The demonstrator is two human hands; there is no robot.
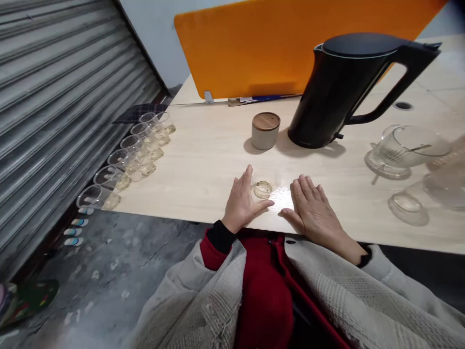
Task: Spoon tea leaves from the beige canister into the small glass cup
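My left hand [240, 202] is at the front of the table, thumb apart from the raised fingers. Between its thumb and fingers, or just beside them, stands a small clear glass [263, 189] with dark bits in its bottom; whether the skin touches it I cannot tell. To the right of the glass, my right hand [314, 206] lies palm down on or just over the tabletop [203, 165], fingers stretched and thumb pointing at the glass. Nothing is in that hand.
Several clear glasses with pale liquid [140, 150] line the table's left edge. Behind my hands stand a wooden-lidded canister [265, 138] and a black kettle [330, 92]. A ribbed glass vessel [403, 150] and blurred glassware [409, 202] are at right. An orange divider [247, 48] spans the back.
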